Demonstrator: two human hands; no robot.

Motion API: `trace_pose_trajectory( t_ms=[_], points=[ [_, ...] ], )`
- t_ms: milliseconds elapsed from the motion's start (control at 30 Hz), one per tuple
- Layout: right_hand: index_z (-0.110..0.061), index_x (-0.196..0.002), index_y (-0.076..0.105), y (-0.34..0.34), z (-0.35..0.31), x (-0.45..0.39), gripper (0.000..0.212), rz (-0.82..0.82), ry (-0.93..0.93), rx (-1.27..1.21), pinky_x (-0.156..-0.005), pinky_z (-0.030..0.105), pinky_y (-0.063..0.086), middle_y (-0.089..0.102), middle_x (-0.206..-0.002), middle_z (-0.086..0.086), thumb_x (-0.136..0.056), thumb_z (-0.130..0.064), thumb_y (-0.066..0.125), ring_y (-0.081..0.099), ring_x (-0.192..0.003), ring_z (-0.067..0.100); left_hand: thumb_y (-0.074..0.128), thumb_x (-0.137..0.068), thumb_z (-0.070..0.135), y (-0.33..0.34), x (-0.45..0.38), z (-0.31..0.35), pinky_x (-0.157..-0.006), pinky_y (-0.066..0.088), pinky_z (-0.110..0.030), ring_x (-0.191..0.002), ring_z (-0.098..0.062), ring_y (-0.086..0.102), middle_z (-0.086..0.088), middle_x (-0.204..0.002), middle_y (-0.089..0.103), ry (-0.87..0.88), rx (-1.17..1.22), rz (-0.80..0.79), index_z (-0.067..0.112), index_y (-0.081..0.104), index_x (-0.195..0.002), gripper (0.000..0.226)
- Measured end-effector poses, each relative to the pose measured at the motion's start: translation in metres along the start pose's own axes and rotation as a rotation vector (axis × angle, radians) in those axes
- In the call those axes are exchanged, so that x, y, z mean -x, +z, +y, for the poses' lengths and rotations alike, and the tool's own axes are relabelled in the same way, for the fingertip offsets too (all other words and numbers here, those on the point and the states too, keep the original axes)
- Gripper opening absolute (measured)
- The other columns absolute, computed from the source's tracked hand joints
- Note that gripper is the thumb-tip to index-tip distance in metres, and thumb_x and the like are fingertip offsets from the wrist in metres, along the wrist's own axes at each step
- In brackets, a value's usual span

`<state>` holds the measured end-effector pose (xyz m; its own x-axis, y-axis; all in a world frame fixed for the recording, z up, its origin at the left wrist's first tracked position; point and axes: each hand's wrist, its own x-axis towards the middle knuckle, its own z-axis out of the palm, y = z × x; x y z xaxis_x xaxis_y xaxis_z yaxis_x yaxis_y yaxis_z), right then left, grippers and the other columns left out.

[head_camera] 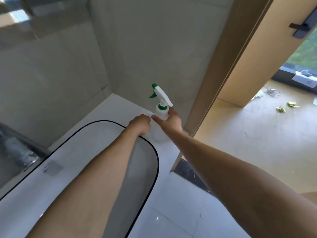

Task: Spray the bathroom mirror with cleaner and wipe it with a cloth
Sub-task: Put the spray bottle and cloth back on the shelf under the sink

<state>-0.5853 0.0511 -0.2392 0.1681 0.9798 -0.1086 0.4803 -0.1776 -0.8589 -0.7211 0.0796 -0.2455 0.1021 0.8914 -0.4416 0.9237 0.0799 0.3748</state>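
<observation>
A white spray bottle [161, 114] with a green trigger and collar stands upright on the white floor in the corner by the wall. My right hand [171, 121] reaches it from the right, with thumb and forefinger spread across its shoulder and fingers fairly straight. My left hand [139, 124] is curled into a fist just left of the bottle, above the mirror's far rim. Nothing shows inside the fist. The mirror [103, 145], rounded with a thin black rim, lies flat on the floor under my left forearm.
A tiled wall [154, 48] closes the corner behind the bottle, and a glass panel [42, 74] stands at the left. A wooden door frame [223, 66] rises at the right. Beyond it, crumpled scraps [281, 109] and cables [272, 91] lie on the wooden floor.
</observation>
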Motion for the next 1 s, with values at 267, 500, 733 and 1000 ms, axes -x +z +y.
trace_pose_trajectory(
  t_ms=[267, 500, 733, 1000],
  points=[
    [-0.019, -0.127, 0.059, 0.004, -0.009, -0.009, 0.056, 0.055, -0.045, -0.069, -0.084, 0.028, 0.045, 0.069, -0.114, -0.001, -0.079, -0.036, 0.081, 0.062, -0.1, 0.016, 0.033, -0.098, 0.005, -0.009, 0.015, 0.0, -0.11, 0.041, -0.039, -0.13, -0.031, 0.05, -0.01, -0.145, 0.052, 0.006, 0.119, 0.089, 0.009, 0.052, -0.14, 0.046],
    [-0.018, -0.124, 0.058, -0.005, -0.112, -0.013, 0.049, -0.079, -0.21, -0.176, -0.091, 0.038, 0.051, 0.066, -0.111, -0.003, -0.082, -0.033, 0.079, 0.063, -0.105, 0.022, 0.037, -0.093, -0.001, -0.089, 0.075, -0.016, -0.103, 0.043, -0.031, -0.126, -0.031, 0.055, -0.013, -0.135, 0.061, 0.011, 0.399, 0.353, 0.011, 0.062, -0.131, 0.047],
    [-0.022, -0.125, 0.053, -0.006, -0.26, 0.024, 0.044, -0.257, -0.475, -0.359, -0.094, 0.042, 0.053, 0.065, -0.12, 0.004, -0.087, -0.032, 0.074, 0.064, -0.108, 0.022, 0.041, -0.071, 0.032, -0.193, 0.187, -0.038, -0.085, 0.052, -0.033, -0.096, -0.024, 0.066, -0.004, -0.101, 0.072, 0.093, 0.583, 0.749, 0.015, 0.07, -0.098, 0.044],
    [-0.023, -0.113, 0.065, 0.005, -0.404, 0.108, 0.023, -0.544, -0.697, -0.611, -0.076, 0.031, 0.06, 0.072, -0.1, -0.001, -0.091, -0.031, 0.069, 0.072, -0.088, 0.014, 0.044, -0.081, 0.009, -0.285, 0.32, -0.078, -0.068, 0.056, -0.03, -0.082, -0.024, 0.072, -0.003, -0.084, 0.073, 0.059, 0.64, 1.13, 0.02, 0.067, -0.085, 0.026]
  ],
)
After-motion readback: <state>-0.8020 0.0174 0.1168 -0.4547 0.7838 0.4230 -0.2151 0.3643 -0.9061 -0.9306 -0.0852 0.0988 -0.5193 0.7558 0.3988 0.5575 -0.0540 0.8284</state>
